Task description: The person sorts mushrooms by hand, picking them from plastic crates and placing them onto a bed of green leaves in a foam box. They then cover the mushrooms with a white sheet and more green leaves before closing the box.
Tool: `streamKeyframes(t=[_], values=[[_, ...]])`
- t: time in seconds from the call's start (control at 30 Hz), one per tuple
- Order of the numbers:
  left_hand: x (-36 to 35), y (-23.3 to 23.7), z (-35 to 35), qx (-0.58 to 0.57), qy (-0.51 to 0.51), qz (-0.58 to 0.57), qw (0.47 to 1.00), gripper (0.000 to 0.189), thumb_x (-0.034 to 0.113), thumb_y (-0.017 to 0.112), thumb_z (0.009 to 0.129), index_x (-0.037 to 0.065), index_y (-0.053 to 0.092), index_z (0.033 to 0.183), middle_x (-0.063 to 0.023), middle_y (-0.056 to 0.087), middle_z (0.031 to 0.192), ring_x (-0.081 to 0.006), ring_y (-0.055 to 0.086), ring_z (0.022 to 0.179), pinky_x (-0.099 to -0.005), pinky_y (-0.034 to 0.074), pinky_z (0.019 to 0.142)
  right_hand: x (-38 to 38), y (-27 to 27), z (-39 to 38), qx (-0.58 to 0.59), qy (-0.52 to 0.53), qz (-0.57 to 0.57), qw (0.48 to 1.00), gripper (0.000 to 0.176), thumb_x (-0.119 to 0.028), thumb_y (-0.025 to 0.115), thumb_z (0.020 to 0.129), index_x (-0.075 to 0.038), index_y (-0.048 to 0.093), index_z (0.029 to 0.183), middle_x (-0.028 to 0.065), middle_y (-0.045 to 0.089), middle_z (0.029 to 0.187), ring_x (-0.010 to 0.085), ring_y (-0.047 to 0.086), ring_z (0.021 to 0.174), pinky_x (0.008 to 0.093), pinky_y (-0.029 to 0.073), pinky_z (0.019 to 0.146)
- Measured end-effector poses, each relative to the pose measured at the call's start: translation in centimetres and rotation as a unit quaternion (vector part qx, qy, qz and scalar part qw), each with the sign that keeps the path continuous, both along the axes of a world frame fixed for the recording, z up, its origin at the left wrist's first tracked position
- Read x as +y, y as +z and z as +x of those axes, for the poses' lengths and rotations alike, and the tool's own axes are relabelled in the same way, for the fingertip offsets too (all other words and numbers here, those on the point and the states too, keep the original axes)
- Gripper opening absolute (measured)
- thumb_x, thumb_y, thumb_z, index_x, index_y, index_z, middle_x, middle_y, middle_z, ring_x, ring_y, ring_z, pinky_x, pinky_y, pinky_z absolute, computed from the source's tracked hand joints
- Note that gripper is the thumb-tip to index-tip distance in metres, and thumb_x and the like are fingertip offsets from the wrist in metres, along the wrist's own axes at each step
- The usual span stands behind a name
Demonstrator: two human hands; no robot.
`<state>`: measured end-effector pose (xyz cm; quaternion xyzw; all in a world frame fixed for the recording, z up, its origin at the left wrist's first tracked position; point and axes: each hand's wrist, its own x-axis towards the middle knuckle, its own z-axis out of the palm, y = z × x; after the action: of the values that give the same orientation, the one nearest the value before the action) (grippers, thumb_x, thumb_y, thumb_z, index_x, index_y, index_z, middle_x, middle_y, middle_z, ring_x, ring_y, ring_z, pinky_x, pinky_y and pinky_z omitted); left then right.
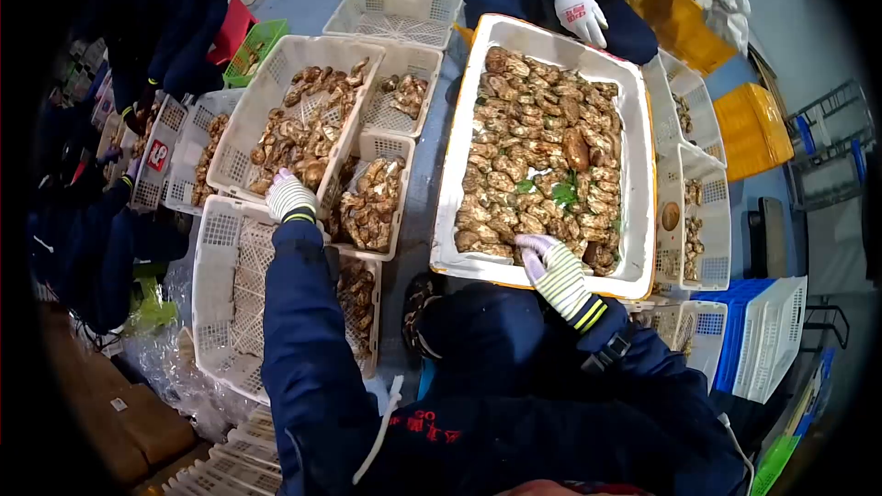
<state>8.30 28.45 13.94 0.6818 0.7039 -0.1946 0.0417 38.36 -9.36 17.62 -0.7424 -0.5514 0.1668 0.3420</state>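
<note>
The right hand (554, 268) rested at 6 o'clock in the white crate (638, 174), fingers curled among mushrooms (537, 147), hold unclear; the left hand (290, 197), fingers bunched, touched a basket (241, 133) at 10 o'clock. Light, brittle mushrooms probably suited gentle stem pinches

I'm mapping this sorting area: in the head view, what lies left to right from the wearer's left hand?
Left hand → narrow mushroom basket → large white tub → slim side basket → yellow crate.
</note>
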Motion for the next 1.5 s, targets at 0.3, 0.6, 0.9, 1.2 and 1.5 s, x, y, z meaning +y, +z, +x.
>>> streamKeyframes(t=[0.3, 0.6, 0.9, 1.2, 1.5], values=[[-9.2, -5.4, 0.4, -0.497, -0.156, 0.278, 0.807, 0.069, 0.003, 0.064, 0.084, 0.002, 0.038, 0.148, -0.0249, 0.047, 0.143, -0.0402, 0.046, 0.131, -0.0432, 0.035, 0.115, 0.4, -1.7, 13.0, 0.175, -0.19, 0.077, 0.963, 0.035, -0.009, 0.056, 0.099, 0.001, 0.057, 0.132, 0.0104, 0.066, 0.121, 0.0151, 0.061, 0.108, 0.0274, 0.048, 0.096], [-20.1, 4.6, 16.2, -0.669, -0.259, 0.15, 0.68, 0.048, 0.001, 0.06, 0.088, 0.0, 0.053, 0.135, -0.0213, 0.062, 0.125, -0.0334, 0.063, 0.112, -0.0387, 0.05, 0.1, -2.1, -1.5, 17.7, 0.048, -0.129, -0.098, 0.986, 0.031, -0.018, 0.062, 0.096, -0.005, 0.063, 0.124, 0.0164, 0.07, 0.113, 0.0277, 0.067, 0.103, 0.0356, 0.051, 0.091], [-21.7, 2.4, 20.2, -0.611, -0.364, 0.098, 0.696, 0.036, 0.001, 0.059, 0.092, 0.003, 0.062, 0.127, -0.02, 0.066, 0.12, -0.0335, 0.063, 0.112, -0.0375, 0.048, 0.101, 0.1, -5.1, 17.6, 0.062, -0.056, -0.161, 0.984, 0.029, -0.013, 0.058, 0.095, -0.007, 0.065, 0.122, 0.015, 0.072, 0.101, 0.0289, 0.068, 0.093, 0.0362, 0.052, 0.086], [-22.7, 2.3, 21.8, -0.819, 0.177, -0.371, 0.4, 0.041, 0.019, 0.067, 0.094, 0.005, 0.054, 0.131, -0.0114, 0.061, 0.125, -0.025, 0.06, 0.113, -0.0399, 0.049, 0.1, 9.5, -10.2, 18.4, -0.405, 0.015, -0.22, 0.887, 0.023, -0.019, 0.052, 0.095, -0.012, 0.068, 0.11, 0.0103, 0.07, 0.103, 0.0307, 0.069, 0.092, 0.0428, 0.054, 0.076], [-23.4, -1.3, 23.4, -0.802, 0.176, -0.425, 0.382, 0.04, 0.022, 0.063, 0.097, 0.004, 0.053, 0.131, -0.0127, 0.063, 0.123, -0.0256, 0.062, 0.112, -0.0373, 0.052, 0.097, 7.3, -6.2, 17.7, -0.303, -0.069, -0.228, 0.923, 0.022, -0.018, 0.069, 0.083, -0.013, 0.071, 0.105, 0.0143, 0.07, 0.101, 0.0353, 0.068, 0.093, 0.0448, 0.055, 0.081]])
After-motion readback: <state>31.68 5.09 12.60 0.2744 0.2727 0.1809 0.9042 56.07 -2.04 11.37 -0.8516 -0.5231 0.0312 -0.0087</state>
